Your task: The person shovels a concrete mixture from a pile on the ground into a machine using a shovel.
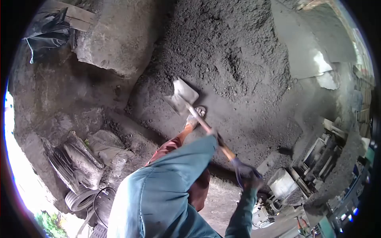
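A shovel point(202, 122) slants across the middle of the view, its pale metal blade point(185, 90) low over the dark, gritty ground. My left hand point(216, 135), blurred and partly behind its sleeve, wraps round the middle of the shaft. At the near end my right hand point(253, 181) is closed on the dark handle grip point(243, 169). My sandalled foot point(196, 114) stands right beside the blade and the lower shaft. Beyond the blade spreads a heap of dark, loose gravelly material point(222, 43).
A large concrete block point(115, 35) stands at the upper left. Worn slabs point(83, 158) and a tyre point(81, 199) lie at lower left. A flat grey sheet point(303, 39) covers the upper right. A whitish bucket point(282, 183) and machinery point(262, 214) sit at lower right.
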